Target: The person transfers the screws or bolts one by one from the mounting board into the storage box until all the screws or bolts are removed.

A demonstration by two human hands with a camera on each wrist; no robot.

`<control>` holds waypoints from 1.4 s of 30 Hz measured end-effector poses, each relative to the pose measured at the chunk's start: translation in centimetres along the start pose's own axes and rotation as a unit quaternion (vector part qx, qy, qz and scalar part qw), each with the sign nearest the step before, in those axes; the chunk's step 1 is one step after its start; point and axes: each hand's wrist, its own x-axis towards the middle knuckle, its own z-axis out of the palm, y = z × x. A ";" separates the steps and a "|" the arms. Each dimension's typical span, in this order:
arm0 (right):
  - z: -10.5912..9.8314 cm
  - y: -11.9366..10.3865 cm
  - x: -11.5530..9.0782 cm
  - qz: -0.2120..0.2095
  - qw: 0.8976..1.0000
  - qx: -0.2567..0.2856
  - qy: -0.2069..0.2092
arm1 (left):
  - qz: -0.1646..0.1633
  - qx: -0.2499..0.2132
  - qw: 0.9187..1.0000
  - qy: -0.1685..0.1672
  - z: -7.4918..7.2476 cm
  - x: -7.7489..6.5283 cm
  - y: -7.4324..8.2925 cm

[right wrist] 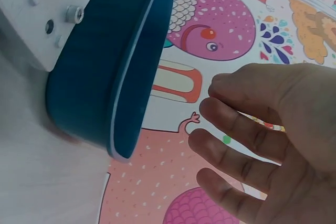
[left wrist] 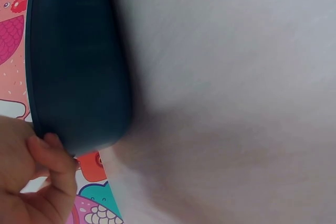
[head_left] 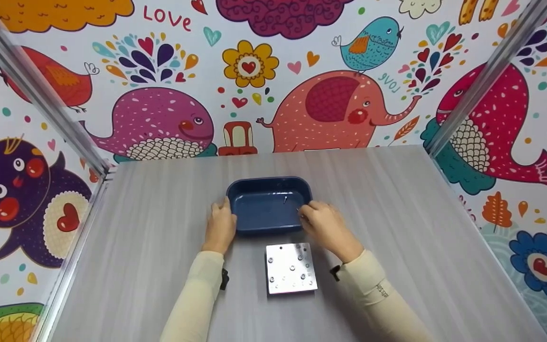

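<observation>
A dark blue tray [head_left: 266,230] stands on the table, with a small thin metal piece [head_left: 285,200] inside it, too small to identify. My left hand [head_left: 221,225] pinches the tray's left end by the rim; in the left wrist view its thumb and fingers [left wrist: 51,153] meet at the corner. At the right end is my right hand [head_left: 328,228]. The right wrist view shows its fingers [right wrist: 231,153] spread and loosely bent, apart from the tray, with nothing visible between them. Nearer me lies a square metal plate [head_left: 285,280] bearing several socket-head screws [right wrist: 74,14] and holes.
The grey wood-grain table [head_left: 150,266] reaches back to a wall [head_left: 249,114] printed with cartoon animals. Metal frame posts [head_left: 473,90] rise at both back corners. Patterned side panels border the table left and right.
</observation>
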 end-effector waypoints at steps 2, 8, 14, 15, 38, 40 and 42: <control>0.0 -0.2 -0.2 -0.005 1.000 -0.003 0.007 | -0.001 -0.003 1.000 0.000 0.0 0.0 0.0; 0.7 -0.5 -1.2 0.004 1.000 -0.009 -0.007 | 0.001 0.000 1.000 0.001 0.0 0.0 0.0; 1.6 -0.8 -2.1 0.006 0.999 -0.006 -0.038 | 0.003 0.004 1.000 -0.001 -0.1 0.1 0.1; 1.8 -0.8 -2.3 0.005 0.999 -0.006 -0.039 | 0.001 0.004 1.000 -0.003 -0.1 0.1 0.1; 4.5 -1.2 -4.2 0.020 0.994 -0.022 -0.101 | -0.002 -0.003 1.000 0.005 0.0 0.0 0.1; 4.5 -1.2 -4.2 0.020 0.994 -0.025 -0.101 | -0.005 -0.003 1.000 0.001 -0.1 0.0 0.2; 4.5 -1.2 -4.2 0.018 0.995 -0.030 -0.098 | -0.009 -0.003 1.000 -0.007 -0.1 0.1 0.2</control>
